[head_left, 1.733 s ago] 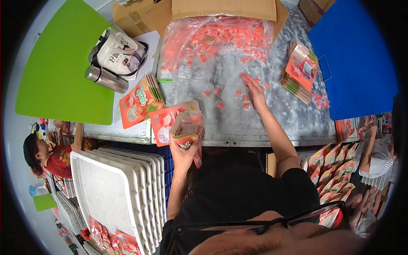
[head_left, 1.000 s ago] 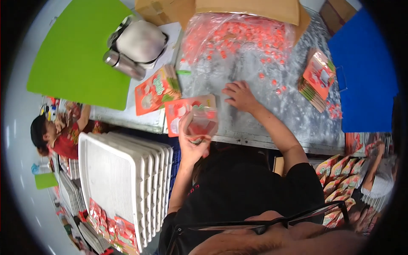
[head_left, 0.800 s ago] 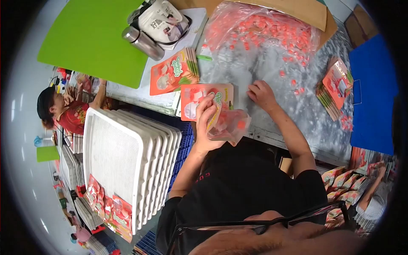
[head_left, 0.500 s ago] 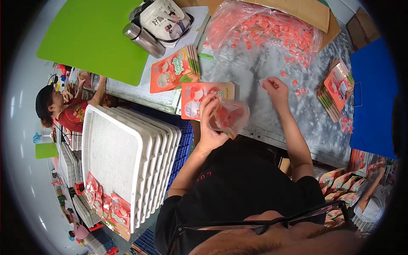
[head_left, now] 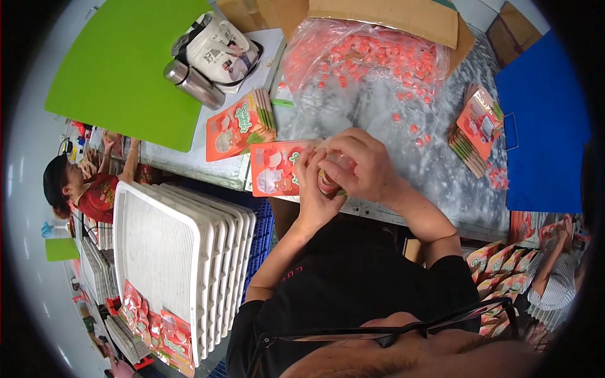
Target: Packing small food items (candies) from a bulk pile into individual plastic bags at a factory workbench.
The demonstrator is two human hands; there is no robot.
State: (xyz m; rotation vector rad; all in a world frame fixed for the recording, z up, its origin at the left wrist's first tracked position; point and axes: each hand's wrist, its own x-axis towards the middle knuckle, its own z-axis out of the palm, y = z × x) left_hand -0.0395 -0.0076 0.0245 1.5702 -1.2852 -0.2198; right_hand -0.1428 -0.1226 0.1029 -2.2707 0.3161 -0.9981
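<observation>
My left hand [head_left: 309,192] is wrapped round a red, partly see-through pouch [head_left: 327,183], held upright close to the table's front edge. Over the pouch's mouth, my right hand [head_left: 367,165] is closed, its curled fingers dipping to the opening. Whatever those fingertips pinch is hidden. Just left of both hands lies a pile of flat red pouches [head_left: 270,171], partly covered by my left hand. A fanned stack of similar pouches [head_left: 234,129] rests behind that pile.
Small red wrapped pieces spill from a clear plastic bag [head_left: 372,53] in a cardboard box [head_left: 403,19]. More pouches [head_left: 477,129] lie right, beside a blue panel [head_left: 545,132]. A steel flask [head_left: 195,85] stands back left. Stacked white trays [head_left: 164,246] rise at my left; co-workers [head_left: 94,189] are beyond.
My right hand has come left from over the table, where it pinched a small pale piece, to the pouch's mouth. The whole view has shifted slightly. My left hand still holds the pouch.
</observation>
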